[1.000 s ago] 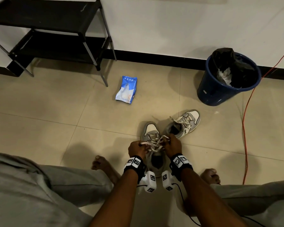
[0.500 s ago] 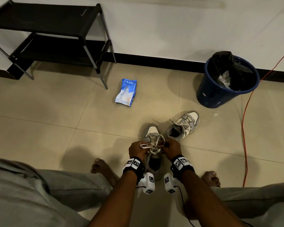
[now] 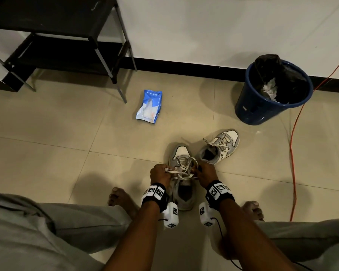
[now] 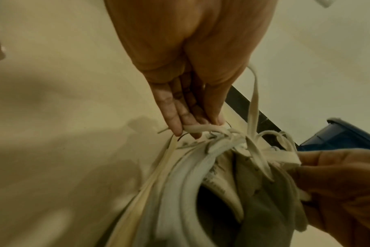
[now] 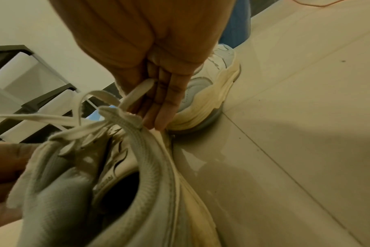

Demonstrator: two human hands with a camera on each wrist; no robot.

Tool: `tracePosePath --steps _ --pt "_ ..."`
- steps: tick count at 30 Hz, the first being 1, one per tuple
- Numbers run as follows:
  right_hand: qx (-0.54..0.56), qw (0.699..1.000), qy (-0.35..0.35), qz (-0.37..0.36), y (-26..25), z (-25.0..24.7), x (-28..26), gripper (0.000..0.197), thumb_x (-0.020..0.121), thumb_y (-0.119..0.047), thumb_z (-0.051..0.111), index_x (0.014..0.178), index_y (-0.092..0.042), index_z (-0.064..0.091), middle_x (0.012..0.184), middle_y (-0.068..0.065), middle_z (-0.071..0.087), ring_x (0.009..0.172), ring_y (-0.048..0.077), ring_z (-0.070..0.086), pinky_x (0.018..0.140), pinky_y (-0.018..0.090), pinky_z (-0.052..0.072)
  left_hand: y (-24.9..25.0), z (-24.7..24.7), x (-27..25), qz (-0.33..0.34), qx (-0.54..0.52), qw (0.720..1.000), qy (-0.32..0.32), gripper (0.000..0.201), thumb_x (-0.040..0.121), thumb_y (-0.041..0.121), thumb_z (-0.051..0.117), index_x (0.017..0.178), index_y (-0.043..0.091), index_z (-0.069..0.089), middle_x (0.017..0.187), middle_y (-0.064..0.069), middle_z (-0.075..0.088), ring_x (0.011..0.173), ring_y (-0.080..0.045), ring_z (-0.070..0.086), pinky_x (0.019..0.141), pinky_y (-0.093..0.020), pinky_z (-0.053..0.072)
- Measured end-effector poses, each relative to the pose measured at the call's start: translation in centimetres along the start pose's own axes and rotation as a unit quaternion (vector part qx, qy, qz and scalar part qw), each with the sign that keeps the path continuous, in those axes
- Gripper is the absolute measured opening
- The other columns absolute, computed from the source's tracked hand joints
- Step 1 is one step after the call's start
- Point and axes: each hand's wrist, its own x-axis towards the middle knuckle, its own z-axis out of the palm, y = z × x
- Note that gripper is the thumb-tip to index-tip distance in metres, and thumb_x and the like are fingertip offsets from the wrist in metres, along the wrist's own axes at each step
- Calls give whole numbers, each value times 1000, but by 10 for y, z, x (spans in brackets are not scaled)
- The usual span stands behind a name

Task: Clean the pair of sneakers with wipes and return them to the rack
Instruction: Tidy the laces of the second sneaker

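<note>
Sneakers first: the near sneaker (image 3: 181, 184) stands on the tiled floor (image 3: 67, 153) between my feet, toe pointing away from me, and its mate (image 3: 218, 147) lies just beyond it to the right, angled toward the blue bin (image 3: 270, 94). My left hand (image 3: 160, 174) pinches one strand of the laces (image 3: 182, 170) between thumb and fingertips, and my right hand (image 3: 205, 173) has its fingers curled round a loop of lace on the other side — both grips narrow, both on lace only, not on the shoe itself. I judge I am tying or tidying the bow, with the return to the rack (image 3: 53, 36) not yet made. The risk I see is in that thin hold: the flat lace can slip out of either pinch if I pull unevenly, and the half-made bow falls open. A hard tug might also tip the unweighted shoe over or drag it into its mate. Loose lace ends left trailing may snag on the rack's legs. The wipes pack (image 3: 149, 106) lies well apart, near the rack.
</note>
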Motion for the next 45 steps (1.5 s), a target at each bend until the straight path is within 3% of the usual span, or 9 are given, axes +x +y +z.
tracePosePath --steps 5,9,12,17,24,32,35,40,45 --pt "0 1000 8 10 15 11 8 12 85 -29 66 79 -19 63 74 6 67 68 26 64 62 48 55 1 -1 -5 3 30 1000 5 16 79 29 78 89 17 80 89 -9 76 91 -29 70 68 -22 45" --pt "101 990 55 86 6 -1 -4 29 75 -13 79 99 -16 64 83 8 69 64 25 67 52 36 58 8 -5 -12 -58 10 998 29 37 74 46 78 90 13 77 94 -11 75 93 -36 68 70 -28 48" --pt "113 985 44 123 7 -5 -15 19 72 -22 79 85 -16 66 75 9 70 49 26 67 45 34 56 10 -6 -23 -90 -4 996 20 45 74 53 74 90 11 77 93 -13 75 90 -37 68 67 -28 47" --pt "32 999 3 16 10 1 -16 16 80 -18 72 77 -33 72 72 -2 69 63 17 63 69 41 58 1 -9 -31 7 47 999 -16 31 73 44 74 87 17 79 82 -9 75 84 -30 71 66 -29 53" --pt "-26 998 -16 -60 4 -1 -17 17 85 -17 65 92 -30 76 76 -9 68 64 9 58 64 28 51 0 -8 -39 123 64 990 -7 18 81 21 76 97 26 80 100 -1 77 98 -21 70 84 -25 53" --pt "-62 995 43 -70 -5 4 -11 9 88 -16 55 97 -17 54 86 7 65 76 27 62 65 36 51 5 -2 -31 180 135 974 4 13 87 26 66 99 25 70 108 4 71 103 -23 64 84 -33 50" --pt "55 994 93 -5 7 3 -12 10 91 -16 57 98 -22 51 87 4 67 78 26 66 68 43 57 3 -3 -26 154 83 985 -5 11 89 24 62 99 18 64 98 -6 73 94 -31 65 78 -39 51" --pt "131 987 93 30 12 1 -13 10 91 -19 58 94 -26 51 89 7 69 72 25 69 57 42 59 5 -8 -20 136 2 989 -48 8 74 32 65 70 26 62 72 7 71 73 -17 68 72 -36 55" --pt "149 983 102 27 15 7 -13 11 93 -23 53 93 -29 43 83 9 68 61 29 68 44 37 55 4 -8 -21 65 -132 989 -30 12 92 27 57 85 19 61 77 -5 76 66 -25 73 66 -41 59"
